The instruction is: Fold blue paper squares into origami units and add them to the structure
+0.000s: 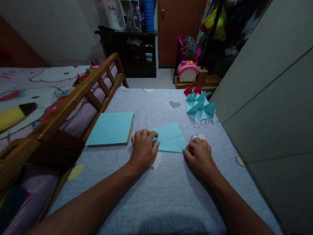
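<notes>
A person's two hands are pressing a sheet of light blue paper [171,137] flat on a bed [159,199] covered in a pale lilac blanket. The sheet is lying between the hands and slightly ahead of them, its creased face turned up, faint fold lines crossing it into quarters. The left hand [142,147] is resting with knuckles curled and fingertips bearing down on the sheet's left edge; the right hand [199,153] is pinching at the near right corner, fingers bent over it. Both hands are touching the paper, so neither is the nearer; the sheet's longer spread is running left to right, from one hand across to the other, and tilting a little so the far corner is pointing away from the person.

The paper is looking thin and matte, an even turquoise, lying nearly flat with only the creases lifting it slightly.

Just left of the left hand, a stack of square paper [110,128], blue on top with a yellow edge showing, is sitting on the blanket beside a wooden bed rail [86,89]. Farther off to the right, well apart from the hands, a cluster of folded paper shapes [199,105], mostly turquoise with two red ones [193,89] behind, is standing near a grey wardrobe panel [273,92].
</notes>
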### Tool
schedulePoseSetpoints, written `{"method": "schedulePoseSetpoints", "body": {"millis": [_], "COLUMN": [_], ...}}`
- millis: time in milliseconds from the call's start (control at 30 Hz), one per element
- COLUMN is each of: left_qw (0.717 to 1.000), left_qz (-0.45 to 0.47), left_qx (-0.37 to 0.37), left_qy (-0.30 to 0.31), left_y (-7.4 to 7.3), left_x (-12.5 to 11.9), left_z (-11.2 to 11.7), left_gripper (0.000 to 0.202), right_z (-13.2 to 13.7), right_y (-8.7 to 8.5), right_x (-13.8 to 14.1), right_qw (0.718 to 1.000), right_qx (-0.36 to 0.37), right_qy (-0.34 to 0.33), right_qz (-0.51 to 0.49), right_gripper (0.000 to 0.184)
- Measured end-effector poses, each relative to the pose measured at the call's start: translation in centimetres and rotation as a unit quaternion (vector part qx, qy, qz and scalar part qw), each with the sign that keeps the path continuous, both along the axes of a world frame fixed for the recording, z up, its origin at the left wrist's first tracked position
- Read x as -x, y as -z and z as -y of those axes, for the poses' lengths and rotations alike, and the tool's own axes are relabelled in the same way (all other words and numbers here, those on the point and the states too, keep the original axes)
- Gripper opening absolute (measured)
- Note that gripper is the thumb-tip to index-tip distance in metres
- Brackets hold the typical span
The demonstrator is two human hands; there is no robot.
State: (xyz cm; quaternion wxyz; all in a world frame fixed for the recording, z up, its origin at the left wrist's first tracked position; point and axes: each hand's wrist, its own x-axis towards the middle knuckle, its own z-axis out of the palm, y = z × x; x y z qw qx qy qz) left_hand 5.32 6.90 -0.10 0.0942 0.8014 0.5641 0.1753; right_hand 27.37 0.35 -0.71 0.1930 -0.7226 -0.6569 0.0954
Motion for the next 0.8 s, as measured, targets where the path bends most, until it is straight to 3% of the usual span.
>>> {"method": "schedulePoseSetpoints", "body": {"millis": [167, 433, 800], "left_qw": [0.999, 0.981, 0.976], "left_qz": [0.001, -0.101, -0.136], "left_qx": [-0.042, -0.078, -0.071], "left_qy": [0.035, 0.148, 0.156], "left_y": [0.2, -0.7, -0.3], "left_x": [0.2, 0.5, 0.8], "left_z": [0.0, 1.2, 1.7], "left_gripper": [0.01, 0.017, 0.024], "right_z": [0.1, 0.0, 0.0], "right_y": [0.1, 0.2, 0.2], "right_x": [0.0, -0.2, -0.2], "right_qw": [1.0, 1.0, 1.0], "right_qx": [-0.006, 0.001, 0.004], "right_qy": [0.0, -0.007, -0.004], "right_qz": [-0.003, -0.013, -0.014], "right_gripper": [0.014, 0.014, 0.013]}}
